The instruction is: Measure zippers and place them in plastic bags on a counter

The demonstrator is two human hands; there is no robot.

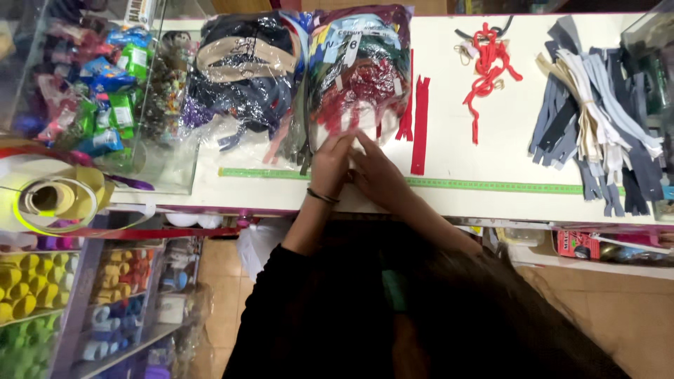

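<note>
My left hand (331, 163), with a thin dark bangle at the wrist, reaches over the white counter (484, 151) and pinches the near edge of a clear plastic bag of mixed-colour zippers (359, 67). My right hand (378, 174) lies right beside it, its fingers stretched to the same bag edge. The two hands touch, and blur hides the right hand's grip. A second clear bag of dark and beige zippers (246, 70) lies to the left of the first. Two red zippers (419, 123) lie just right of my hands.
A green measuring tape (491, 184) runs along the counter's front edge. A red cord bundle (486, 67) and a pile of grey, white and navy zippers (597, 116) lie to the right. A glass case of packets (105, 84) stands left. Tape rolls (45, 200) and shelves of ribbon spools (28, 281) sit below.
</note>
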